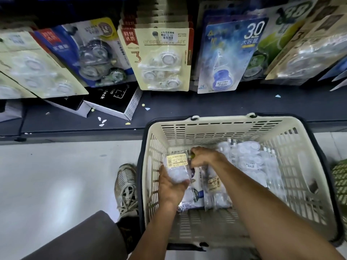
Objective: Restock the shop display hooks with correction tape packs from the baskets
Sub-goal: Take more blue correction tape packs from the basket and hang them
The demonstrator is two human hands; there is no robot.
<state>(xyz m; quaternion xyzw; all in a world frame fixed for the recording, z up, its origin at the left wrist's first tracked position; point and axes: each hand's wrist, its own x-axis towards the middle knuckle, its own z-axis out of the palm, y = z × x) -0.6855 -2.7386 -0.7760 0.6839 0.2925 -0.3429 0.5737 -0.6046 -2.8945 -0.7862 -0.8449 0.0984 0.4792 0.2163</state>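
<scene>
A cream plastic basket (293, 166) stands on the floor and holds several clear correction tape packs (249, 162). Inside it, my left hand (171, 186) grips a clear pack with a yellow price label (177, 160) from below. My right hand (203, 156) curls its fingers over the top edge of a pack right beside it; which pack it grips is hidden by the fingers. Above the basket, correction tape packs hang on display hooks, among them a cream pack marked 3 (161, 59) and a blue pack marked 30 (231, 55).
A dark shelf base (206, 107) runs under the hanging packs, with black-and-white boxes (116, 102) lying on it at the left. My shoe (125, 188) stands just left of the basket. A green woven thing (340, 184) shows at the right edge.
</scene>
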